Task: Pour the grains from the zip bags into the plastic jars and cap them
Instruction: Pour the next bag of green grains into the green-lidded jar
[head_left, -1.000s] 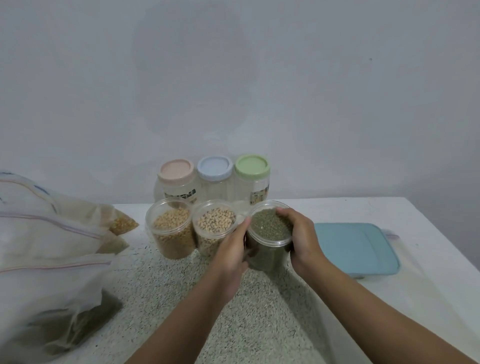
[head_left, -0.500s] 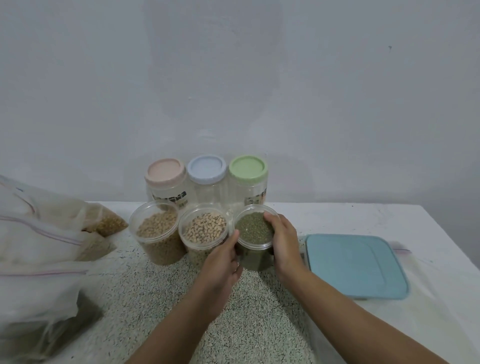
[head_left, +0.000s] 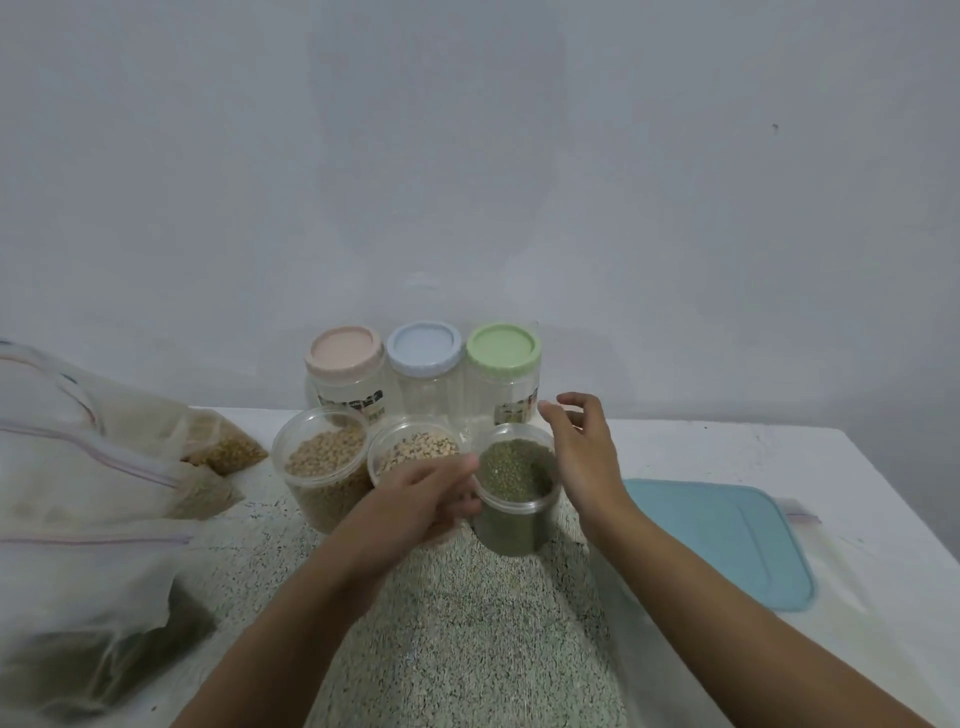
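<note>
Three lidless plastic jars stand in a row: one of tan grains (head_left: 322, 467), one of pale beans (head_left: 415, 446) and one of green grains (head_left: 514, 470). My left hand (head_left: 421, 501) lies against the left side of the green-grain jar, fingertips touching its wall, and covers part of the pale-bean jar. My right hand (head_left: 584, 457) hovers just right of that jar with loosely bent fingers, holding nothing. Several zip bags (head_left: 88, 499) with leftover grains lie at the left.
Behind the row stand three capped, clear jars with a pink cap (head_left: 345, 353), a blue cap (head_left: 425, 347) and a green cap (head_left: 501, 345), close to the wall. A teal flat lid (head_left: 727, 545) lies at the right. A speckled mat (head_left: 467, 634) covers the white table (head_left: 727, 447).
My right hand has let go of the green-grain jar and lifted away to the right. My left hand's grip has loosened. The jar stands on the mat beside the other two.
</note>
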